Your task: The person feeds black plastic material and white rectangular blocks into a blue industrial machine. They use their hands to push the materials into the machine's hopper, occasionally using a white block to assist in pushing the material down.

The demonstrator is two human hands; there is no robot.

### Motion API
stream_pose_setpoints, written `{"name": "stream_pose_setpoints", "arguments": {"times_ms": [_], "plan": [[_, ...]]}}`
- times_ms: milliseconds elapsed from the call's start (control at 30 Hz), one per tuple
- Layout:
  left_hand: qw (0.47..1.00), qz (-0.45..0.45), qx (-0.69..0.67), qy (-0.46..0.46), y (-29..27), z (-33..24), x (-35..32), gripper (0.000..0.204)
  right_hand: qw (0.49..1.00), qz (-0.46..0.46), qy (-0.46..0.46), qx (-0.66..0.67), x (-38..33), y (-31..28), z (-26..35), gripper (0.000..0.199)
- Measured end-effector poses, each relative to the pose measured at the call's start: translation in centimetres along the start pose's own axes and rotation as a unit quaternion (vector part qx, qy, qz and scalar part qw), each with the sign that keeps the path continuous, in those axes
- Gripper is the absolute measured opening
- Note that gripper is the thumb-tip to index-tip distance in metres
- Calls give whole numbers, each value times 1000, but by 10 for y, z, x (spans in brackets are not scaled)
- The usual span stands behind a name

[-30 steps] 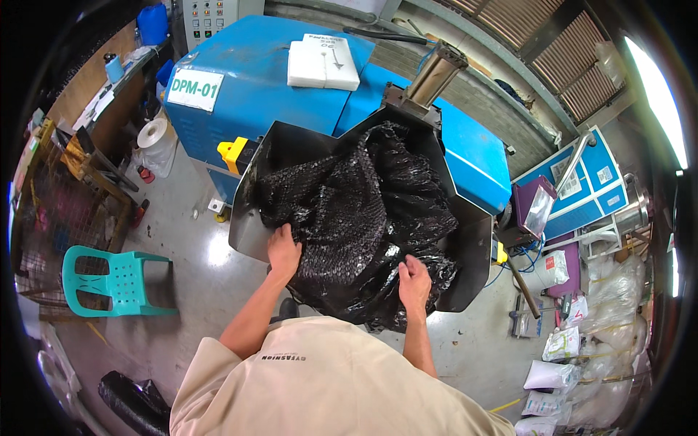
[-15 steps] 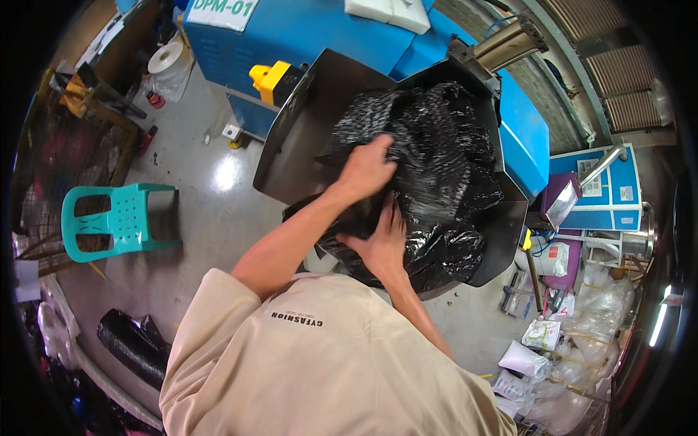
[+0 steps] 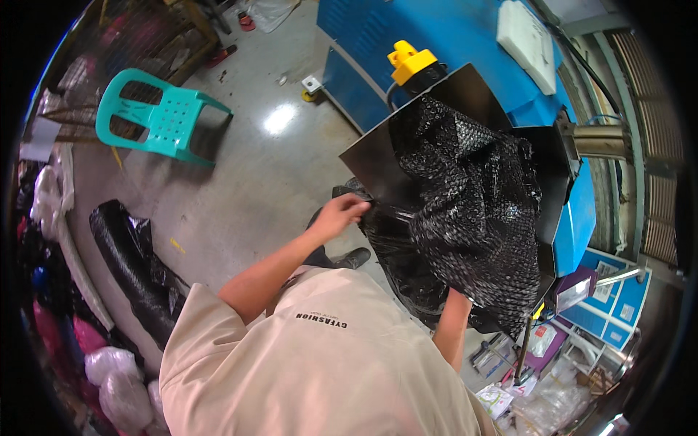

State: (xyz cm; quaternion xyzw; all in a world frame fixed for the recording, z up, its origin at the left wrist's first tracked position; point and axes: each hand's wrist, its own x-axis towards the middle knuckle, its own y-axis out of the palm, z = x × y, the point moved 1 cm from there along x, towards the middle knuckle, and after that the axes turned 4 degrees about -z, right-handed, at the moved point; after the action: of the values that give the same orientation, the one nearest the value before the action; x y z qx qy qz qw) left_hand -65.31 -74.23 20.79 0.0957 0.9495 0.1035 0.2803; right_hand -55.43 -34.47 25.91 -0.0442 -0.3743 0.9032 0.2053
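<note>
A glossy black sheet of bubble wrap (image 3: 472, 211) lies bunched in a dark metal hopper (image 3: 378, 156) and hangs over its near edge. My left hand (image 3: 343, 216) is at the hopper's near left side, fingers closed in a pinch on an edge of the black wrap, which stretches from them toward the pile. On the near right, my right hand (image 3: 458, 304) reaches under the wrap; its fingers are hidden, so I cannot see how they are held. Smoother, thinner-looking black film (image 3: 400, 254) drapes below, between my two arms.
A blue machine (image 3: 451, 43) with a yellow-capped fitting (image 3: 411, 62) stands behind the hopper. To the left are a turquoise plastic chair (image 3: 174, 120) and a black roll (image 3: 127, 247) on the floor. Clear plastic bags (image 3: 552, 396) lie at the lower right.
My left hand has moved off the pile to the near left edge, drawing wrap outward. My right hand has gone under the wrap. The view has swung, shifting the hopper rightward.
</note>
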Motion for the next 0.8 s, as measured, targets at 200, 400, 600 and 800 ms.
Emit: {"name": "stream_pose_setpoints", "arguments": {"times_ms": [200, 400, 600, 800], "plan": [[899, -30, -144, -413, -53, 167, 27, 127, 894, 35, 103, 434, -23, -43, 45, 57], [881, -8, -207, -425, -4, 196, 57, 96, 860, 40, 27, 508, -13, -133, 73, 56], [889, -160, -289, -317, 21, 195, 69, 35, 909, -139, 62, 387, -15, -223, 77, 54], [945, -184, -261, -74, 33, 19, -66, 41, 887, -306, 131, 321, -16, -261, 48, 40]]}}
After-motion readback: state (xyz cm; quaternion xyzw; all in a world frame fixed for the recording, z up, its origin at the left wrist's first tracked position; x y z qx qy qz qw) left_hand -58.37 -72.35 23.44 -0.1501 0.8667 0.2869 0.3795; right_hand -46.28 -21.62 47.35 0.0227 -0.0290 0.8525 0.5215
